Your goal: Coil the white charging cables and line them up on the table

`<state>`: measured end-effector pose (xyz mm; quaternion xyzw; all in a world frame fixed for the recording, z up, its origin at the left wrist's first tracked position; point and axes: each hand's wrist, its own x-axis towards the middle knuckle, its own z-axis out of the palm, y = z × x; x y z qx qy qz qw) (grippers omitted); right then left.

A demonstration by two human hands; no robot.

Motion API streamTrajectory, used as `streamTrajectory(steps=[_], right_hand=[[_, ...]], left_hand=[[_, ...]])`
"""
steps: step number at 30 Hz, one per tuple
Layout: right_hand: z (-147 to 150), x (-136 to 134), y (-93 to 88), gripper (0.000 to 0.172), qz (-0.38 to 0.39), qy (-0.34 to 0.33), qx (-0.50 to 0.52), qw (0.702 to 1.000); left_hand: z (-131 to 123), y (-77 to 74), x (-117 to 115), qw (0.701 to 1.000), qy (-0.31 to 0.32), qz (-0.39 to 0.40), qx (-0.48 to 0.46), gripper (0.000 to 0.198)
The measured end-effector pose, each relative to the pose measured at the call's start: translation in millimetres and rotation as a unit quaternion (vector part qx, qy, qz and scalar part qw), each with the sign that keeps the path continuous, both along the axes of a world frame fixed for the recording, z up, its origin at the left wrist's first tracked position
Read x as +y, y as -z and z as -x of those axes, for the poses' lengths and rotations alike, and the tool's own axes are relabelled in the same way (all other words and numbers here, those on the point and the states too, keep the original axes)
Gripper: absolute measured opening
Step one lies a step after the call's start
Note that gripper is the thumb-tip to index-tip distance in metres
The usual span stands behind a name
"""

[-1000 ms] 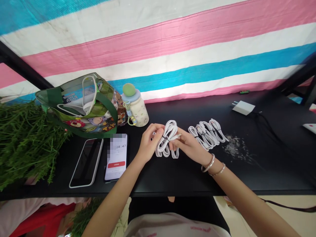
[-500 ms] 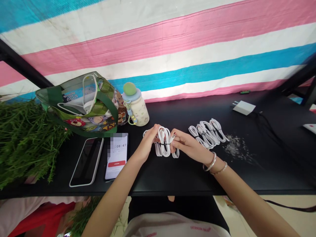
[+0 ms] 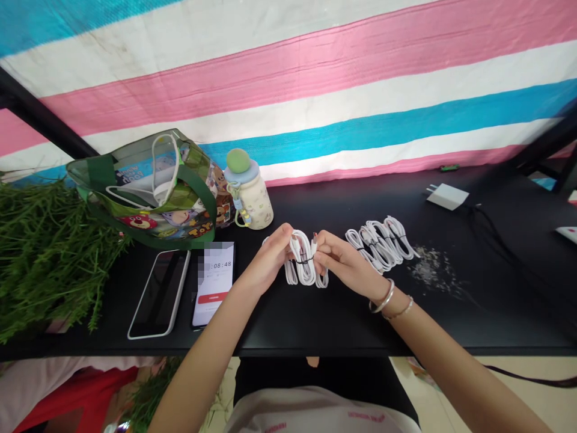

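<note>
A white charging cable (image 3: 306, 267), coiled and bound round its middle with a black tie, is held up between my two hands. My left hand (image 3: 269, 257) is closed on its left side near one plug end. On the other side, the fingers of my right hand (image 3: 339, 260) pinch the coil by the other plug. Other white coils (image 3: 291, 273) show behind and beneath the held one, partly covered by my hands. Just right of my right hand lies a row of several tied white cables (image 3: 381, 245) on the black table (image 3: 279, 328).
Two phones (image 3: 158, 294) lie at the left, one showing a running timer (image 3: 213, 282). Behind them stand a clear green-handled bag (image 3: 189, 198) and a cream bottle (image 3: 256, 201). Grass-like greenery (image 3: 49, 258) fills the left end. A white charger plug (image 3: 447, 196) and scattered crumbs (image 3: 437, 270) are rightward.
The held coil has turned slightly between my hands, so that both its plug ends now point up at the top. Both hands stay in nearly the same place.
</note>
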<state>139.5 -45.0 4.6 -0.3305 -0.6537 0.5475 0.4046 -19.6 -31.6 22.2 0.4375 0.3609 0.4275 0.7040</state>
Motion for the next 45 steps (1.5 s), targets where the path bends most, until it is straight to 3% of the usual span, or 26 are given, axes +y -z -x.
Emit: streamTrajectory(steps=[8,15,20,28,31,40,45], right_hand=[[0.8,-0.5,1.3,0.032,-0.007,0.025,-0.005,1.000],[-0.1,-0.1,1.3,0.025,-0.006,0.029,-0.012,0.999],[-1.6,-0.9,0.4,0.020,-0.038,0.051,-0.040,0.997],[1.0,-3.3,-0.2,0.012,-0.102,0.090,-0.089,0.987],[1.3,-3.3,0.7,0.011,-0.107,0.093,-0.089,0.986],[1.8,-6.0,0.7,0.011,-0.184,0.112,-0.151,0.965],[2.3,-6.6,2.9,0.014,-0.243,0.139,-0.164,0.946]], left_hand=[[0.3,0.5,1.2,0.999,0.009,0.015,-0.030,0.046],[0.7,-0.7,1.7,1.000,0.006,0.007,0.017,0.041],[2.5,-4.4,-0.8,0.994,0.021,-0.066,0.083,0.048],[-0.5,-2.9,-1.7,0.959,-0.008,-0.181,0.217,0.019],[-1.4,-1.2,-1.5,0.948,-0.048,-0.205,0.237,0.014],[-2.4,1.5,-0.6,0.975,-0.057,-0.110,0.183,0.024],[-2.7,-3.1,-2.0,0.989,-0.024,-0.045,0.139,0.026]])
